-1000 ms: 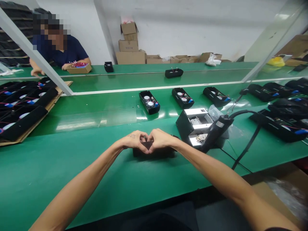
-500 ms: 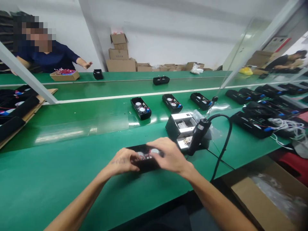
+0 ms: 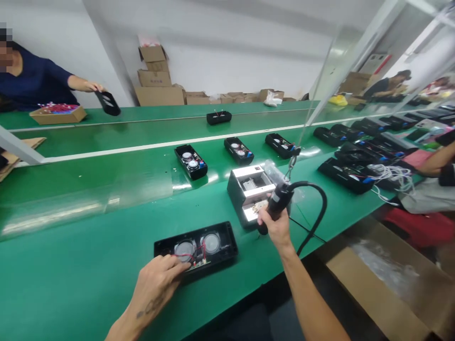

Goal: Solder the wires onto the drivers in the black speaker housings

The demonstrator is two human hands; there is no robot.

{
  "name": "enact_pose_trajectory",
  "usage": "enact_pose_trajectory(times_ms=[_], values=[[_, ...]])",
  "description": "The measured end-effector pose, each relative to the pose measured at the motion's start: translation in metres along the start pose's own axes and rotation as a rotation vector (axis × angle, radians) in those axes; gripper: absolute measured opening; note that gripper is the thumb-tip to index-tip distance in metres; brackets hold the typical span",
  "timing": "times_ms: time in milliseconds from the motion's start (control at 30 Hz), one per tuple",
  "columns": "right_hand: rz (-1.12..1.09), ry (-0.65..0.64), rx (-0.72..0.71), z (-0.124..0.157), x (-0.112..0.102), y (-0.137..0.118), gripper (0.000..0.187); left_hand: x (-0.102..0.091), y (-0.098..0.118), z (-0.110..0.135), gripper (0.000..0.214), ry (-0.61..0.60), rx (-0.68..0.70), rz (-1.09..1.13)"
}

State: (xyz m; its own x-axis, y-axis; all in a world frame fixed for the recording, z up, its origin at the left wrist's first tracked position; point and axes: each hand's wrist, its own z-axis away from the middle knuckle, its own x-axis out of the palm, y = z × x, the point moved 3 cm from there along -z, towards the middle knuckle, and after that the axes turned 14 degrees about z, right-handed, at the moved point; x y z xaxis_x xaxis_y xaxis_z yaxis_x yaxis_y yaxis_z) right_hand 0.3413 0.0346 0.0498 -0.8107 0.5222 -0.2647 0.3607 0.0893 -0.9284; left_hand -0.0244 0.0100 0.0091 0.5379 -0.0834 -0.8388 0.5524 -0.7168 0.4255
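Grip: R hand [image 3: 275, 227] shut round corded screwdriver [image 3: 279, 201]; L hand [image 3: 154, 289] open on wires [image 3: 186, 257] in black speaker case [image 3: 220, 237]

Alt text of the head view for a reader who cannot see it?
A person's left hand rests on wiring inside an open black speaker housing on a green workbench, while the right hand grips a corded black electric screwdriver. More housings line it.

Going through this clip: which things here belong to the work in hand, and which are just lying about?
In use: left hand on an open black speaker housing with red wires; right hand gripping a corded black handheld tool.

Lying about: silver-and-black fixture; other black housings; stacked cardboard boxes.
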Motion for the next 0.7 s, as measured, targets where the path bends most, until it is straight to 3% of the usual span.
enact_pose_trajectory(times_ms=[67, 200, 267, 500, 600, 700], values=[[-0.065, 0.039, -0.027, -0.001, -0.006, -0.009, 0.029, 0.003, 0.0, 0.002, 0.034, 0.041, -0.009, -0.01], [-0.153, 0.298, -0.194, -0.016, -0.029, -0.041, 0.027, 0.011, 0.0, -0.004, 0.032, 0.08, -0.012, -0.046], [-0.145, 0.349, -0.255, -0.025, -0.033, -0.053, 0.03, 0.015, 0.001, -0.012, 0.031, 0.07, -0.019, -0.061], [-0.057, 0.084, -0.19, -0.032, -0.013, -0.051, 0.027, 0.022, 0.004, -0.019, 0.03, 0.049, -0.032, -0.1], [-0.183, -0.034, -0.174, -0.014, -0.006, -0.058, 0.029, 0.025, 0.008, -0.017, 0.03, 0.022, -0.071, -0.11], [-0.383, -0.059, -0.211, 0.014, 0.005, -0.069, 0.029, 0.028, 0.013, -0.018, 0.031, -0.008, -0.09, -0.099]])
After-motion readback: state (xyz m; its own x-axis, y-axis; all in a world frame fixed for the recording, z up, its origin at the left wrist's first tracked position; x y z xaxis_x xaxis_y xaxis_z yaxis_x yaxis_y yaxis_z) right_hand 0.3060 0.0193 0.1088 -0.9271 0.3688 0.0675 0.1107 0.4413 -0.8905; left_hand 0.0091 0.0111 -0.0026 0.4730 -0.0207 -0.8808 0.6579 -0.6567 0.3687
